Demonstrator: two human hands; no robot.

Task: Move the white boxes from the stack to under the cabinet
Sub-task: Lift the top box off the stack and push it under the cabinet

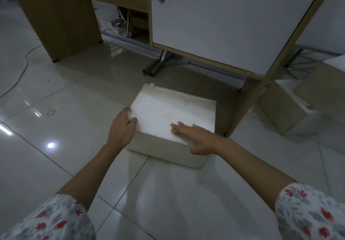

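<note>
A white box with a foam-like top and beige sides lies on the tiled floor just in front of the cabinet, its far edge near the gap under it. My left hand grips the box's near left corner, thumb on top. My right hand lies flat on the near right part of the top, fingers spread and pointing left. The cabinet has a white door with a round lock and wood-coloured edges.
Further white boxes stand at the right, beside the cabinet's side panel. Metal feet sit under the cabinet. A wooden desk leg is at the back left, with a cable trailing over the floor.
</note>
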